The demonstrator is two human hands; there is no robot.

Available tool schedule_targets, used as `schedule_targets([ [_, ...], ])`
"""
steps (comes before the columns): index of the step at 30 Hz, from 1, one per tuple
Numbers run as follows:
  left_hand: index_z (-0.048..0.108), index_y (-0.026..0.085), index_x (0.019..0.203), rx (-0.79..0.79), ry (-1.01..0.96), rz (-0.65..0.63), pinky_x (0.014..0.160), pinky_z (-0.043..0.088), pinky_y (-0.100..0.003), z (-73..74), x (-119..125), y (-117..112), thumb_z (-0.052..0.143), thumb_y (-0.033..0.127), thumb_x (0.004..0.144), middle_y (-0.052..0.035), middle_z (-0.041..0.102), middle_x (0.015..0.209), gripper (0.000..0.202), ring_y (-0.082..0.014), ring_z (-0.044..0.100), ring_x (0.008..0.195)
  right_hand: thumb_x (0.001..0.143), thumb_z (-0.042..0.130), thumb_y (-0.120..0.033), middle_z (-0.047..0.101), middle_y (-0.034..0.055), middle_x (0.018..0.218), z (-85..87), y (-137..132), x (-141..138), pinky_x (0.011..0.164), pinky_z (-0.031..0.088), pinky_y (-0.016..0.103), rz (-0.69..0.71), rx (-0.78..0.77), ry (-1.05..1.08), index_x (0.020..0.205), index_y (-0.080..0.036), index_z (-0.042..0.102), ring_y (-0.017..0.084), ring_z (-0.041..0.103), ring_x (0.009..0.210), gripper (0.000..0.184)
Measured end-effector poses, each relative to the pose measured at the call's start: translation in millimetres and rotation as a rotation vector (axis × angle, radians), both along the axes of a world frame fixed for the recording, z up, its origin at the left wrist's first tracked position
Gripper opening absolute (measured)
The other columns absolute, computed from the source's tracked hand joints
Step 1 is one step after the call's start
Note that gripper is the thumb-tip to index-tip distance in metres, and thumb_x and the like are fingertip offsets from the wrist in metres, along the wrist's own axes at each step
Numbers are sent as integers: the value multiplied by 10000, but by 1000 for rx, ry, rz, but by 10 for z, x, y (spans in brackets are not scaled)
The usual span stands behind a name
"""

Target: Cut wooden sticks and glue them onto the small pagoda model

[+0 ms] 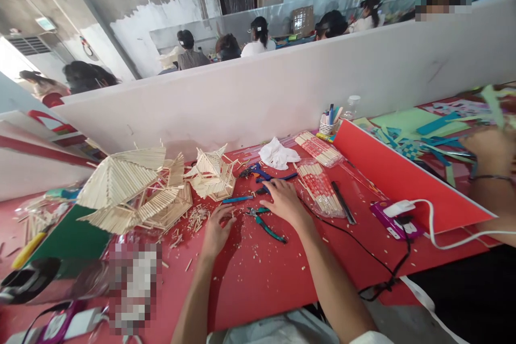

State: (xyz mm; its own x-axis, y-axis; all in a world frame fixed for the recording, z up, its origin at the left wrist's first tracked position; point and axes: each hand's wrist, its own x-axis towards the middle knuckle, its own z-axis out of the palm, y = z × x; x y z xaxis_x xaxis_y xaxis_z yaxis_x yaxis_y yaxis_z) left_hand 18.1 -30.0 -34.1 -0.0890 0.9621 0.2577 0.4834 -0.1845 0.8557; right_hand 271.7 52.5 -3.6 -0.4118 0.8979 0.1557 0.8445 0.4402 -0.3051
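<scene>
My left hand (217, 230) rests on the red table with its fingers loosely bent and apart, holding nothing I can see. Beside it lies a pile of short stick offcuts (198, 217). With fingers spread, my right hand (284, 201) reaches over a dark-handled blue tool (261, 191), which it partly hides; whether it touches the tool I cannot tell. Teal-handled pliers (268, 226) lie between my hands. Just beyond are blue-handled pliers (258, 171) and a slim blue tool (237, 200). Two stick-built pavilion models, a large one (124, 177) and a small one (213, 172), stand to the left.
Bagged sticks (320, 188), a crumpled white tissue (278, 154) and a pen cup (328, 124) lie toward the low partition (242, 102). A red board (399, 177) divides off a co-worker's hand (489, 150) and paper strips. Cables cross the right side near a purple power strip (389, 220).
</scene>
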Motion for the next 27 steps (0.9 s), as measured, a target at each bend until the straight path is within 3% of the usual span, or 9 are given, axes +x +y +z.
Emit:
schedule_targets([
  [2, 750, 225, 1101, -10, -12, -7, 895, 584, -404, -7, 7, -4, 674, 350, 865, -112, 702, 1190, 278, -210, 705, 916, 910, 646, -524, 429, 223, 1557, -102, 118, 105, 1158, 208, 631, -74, -28, -38, 1532, -202, 412, 411, 331, 1459, 738],
  [4, 743, 224, 1113, -15, -38, -16, 884, 586, -402, -8, 20, -12, 682, 360, 858, -113, 713, 1149, 296, -216, 704, 915, 881, 665, -561, 377, 238, 1596, -200, 221, 207, 1161, 151, 676, -106, -98, -79, 1561, -197, 367, 426, 269, 1497, 826],
  [6, 733, 223, 1126, -17, -53, -23, 875, 583, -398, -2, 34, -24, 686, 355, 852, -107, 728, 1085, 308, -217, 705, 898, 887, 658, -547, 402, 227, 1584, -269, 303, 283, 1167, 141, 672, -97, -86, -86, 1548, -200, 384, 412, 283, 1492, 796],
  [11, 712, 208, 1134, 4, -47, -27, 853, 569, -378, 35, 33, -50, 683, 304, 844, -76, 738, 943, 307, -209, 712, 850, 876, 676, -497, 588, 188, 1378, -275, 416, 320, 1176, 157, 630, -12, 0, -94, 1430, -184, 519, 364, 489, 1326, 654],
  [17, 677, 227, 1174, 66, 1, -49, 889, 549, -382, 85, -7, -78, 651, 305, 893, -70, 727, 1002, 293, -209, 705, 901, 920, 626, -492, 580, 198, 1356, -23, 395, 227, 1185, 196, 572, 54, 119, -77, 1416, -156, 548, 368, 498, 1307, 605],
  [19, 667, 236, 1195, 89, 34, -60, 909, 543, -389, 104, -14, -95, 632, 318, 919, -81, 724, 1065, 290, -213, 699, 934, 956, 567, -500, 589, 204, 1325, 123, 363, 217, 1156, 278, 538, 97, 131, -70, 1413, -139, 549, 365, 519, 1269, 583],
  [22, 655, 248, 1226, 118, 66, -69, 943, 533, -404, 135, -16, -123, 613, 344, 945, -94, 720, 1134, 301, -226, 692, 992, 1003, 480, -471, 607, 190, 1286, 337, 323, 254, 1017, 436, 453, 185, 58, -35, 1437, -153, 521, 330, 584, 1167, 540],
  [27, 647, 245, 1236, 159, 62, -46, 989, 515, -413, 181, -9, -158, 613, 352, 950, -96, 716, 1177, 307, -238, 683, 1053, 1049, 364, -454, 613, 146, 1382, 550, 345, 393, 1035, 439, 423, 265, -102, 35, 1406, -205, 567, 306, 577, 1262, 480],
])
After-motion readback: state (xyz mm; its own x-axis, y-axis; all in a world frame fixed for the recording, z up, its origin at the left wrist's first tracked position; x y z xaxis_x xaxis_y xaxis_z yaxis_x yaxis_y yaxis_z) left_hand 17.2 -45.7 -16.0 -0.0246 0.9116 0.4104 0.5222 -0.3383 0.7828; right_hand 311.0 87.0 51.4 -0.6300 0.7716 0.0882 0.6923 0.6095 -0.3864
